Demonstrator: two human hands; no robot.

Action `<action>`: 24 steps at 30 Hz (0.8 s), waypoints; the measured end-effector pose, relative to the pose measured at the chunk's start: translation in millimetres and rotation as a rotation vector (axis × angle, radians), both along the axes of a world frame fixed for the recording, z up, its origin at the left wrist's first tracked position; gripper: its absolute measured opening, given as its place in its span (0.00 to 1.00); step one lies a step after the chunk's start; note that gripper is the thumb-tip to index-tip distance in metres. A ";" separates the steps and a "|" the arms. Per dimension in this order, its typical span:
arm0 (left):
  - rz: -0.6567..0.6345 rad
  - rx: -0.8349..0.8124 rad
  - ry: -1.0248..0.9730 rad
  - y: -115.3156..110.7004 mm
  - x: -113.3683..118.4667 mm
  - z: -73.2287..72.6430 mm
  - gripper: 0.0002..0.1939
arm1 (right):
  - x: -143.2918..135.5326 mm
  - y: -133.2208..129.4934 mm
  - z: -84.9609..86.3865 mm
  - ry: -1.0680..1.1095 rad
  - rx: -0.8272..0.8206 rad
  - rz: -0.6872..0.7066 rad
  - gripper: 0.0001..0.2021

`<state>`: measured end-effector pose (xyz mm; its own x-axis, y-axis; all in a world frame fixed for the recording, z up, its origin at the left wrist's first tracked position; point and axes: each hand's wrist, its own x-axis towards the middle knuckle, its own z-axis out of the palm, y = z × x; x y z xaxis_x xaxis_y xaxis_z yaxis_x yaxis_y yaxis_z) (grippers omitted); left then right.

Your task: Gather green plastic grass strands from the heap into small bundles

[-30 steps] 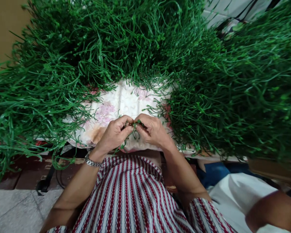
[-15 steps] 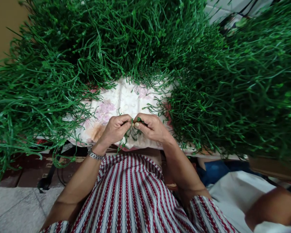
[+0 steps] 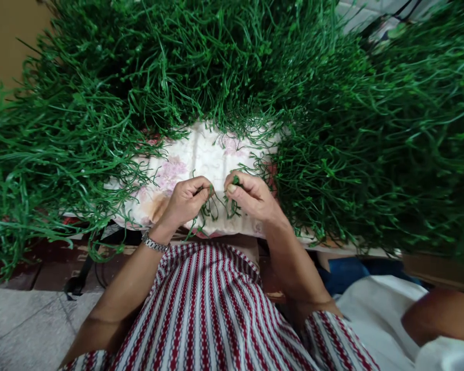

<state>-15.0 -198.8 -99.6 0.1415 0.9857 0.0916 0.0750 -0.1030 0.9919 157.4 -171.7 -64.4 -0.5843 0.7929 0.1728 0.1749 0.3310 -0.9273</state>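
1. Left hand (image 3: 186,200): raised over the near part of the cloth-covered desk (image 3: 206,154), its grip pinched closed, thumb against fingers, on thin green stems (image 3: 205,208), whose ends trailed below the fingertips. How many stems it held could not be told.
2. Right hand (image 3: 255,198): facing the left across a narrow gap, its grip likewise closed, with a small green tuft (image 3: 235,180) between thumb and curled fingers and loose ends drooping beneath. Whether these ends touched the cloth was unclear.
3. Supply: stems with bud-like tips were massed in a left heap (image 3: 62,139), a far heap (image 3: 201,56) and a right heap (image 3: 355,149), which bordered the bare flowered patch on 3 sides.
4. Step in hand: judged to be fine work on a few stems with the fingertips, probably sorting or parting them, since each hand had its own portion and the 2 pinches stood apart.
5. Next move: judged to call for steady pinches and light tension, with the left portion kept distinct from the right. Slender stems of this kind could presumably slip, tangle or snap if pulled hard.
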 end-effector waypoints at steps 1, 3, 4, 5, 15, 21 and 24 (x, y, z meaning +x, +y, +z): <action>0.002 -0.020 -0.005 0.2 1.2 -0.6 0.05 | 0.7 1.2 -0.2 -0.067 0.072 -0.055 0.14; -0.009 -0.064 -0.020 0.3 3.7 -0.4 0.03 | 1.7 2.3 -1.4 -0.231 0.177 -0.136 0.13; -0.012 -0.078 -0.037 0.1 4.9 0.2 0.04 | 1.9 2.0 -2.4 -0.314 0.210 -0.159 0.12; -0.009 -0.086 -0.055 -0.2 5.9 1.1 0.06 | 1.9 1.0 -3.5 -0.386 0.236 -0.169 0.12; 0.215 -0.004 -0.159 -13.3 0.2 5.6 0.10 | -17.0 -27.8 -7.6 -0.941 0.405 -0.230 0.19; 0.322 0.031 -0.150 -18.9 -3.2 2.8 0.08 | -25.7 -26.7 -7.1 -1.043 0.360 -0.251 0.10; 0.341 0.022 -0.146 -20.1 -3.1 1.8 0.08 | -22.4 -25.3 -4.9 -1.027 0.339 -0.222 0.08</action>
<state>-18.1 -218.9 -97.8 -0.2110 0.9715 0.1079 -0.0335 -0.1175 0.9925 135.0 -197.0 -69.3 -0.4249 0.9012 -0.0853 0.8970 0.4065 -0.1734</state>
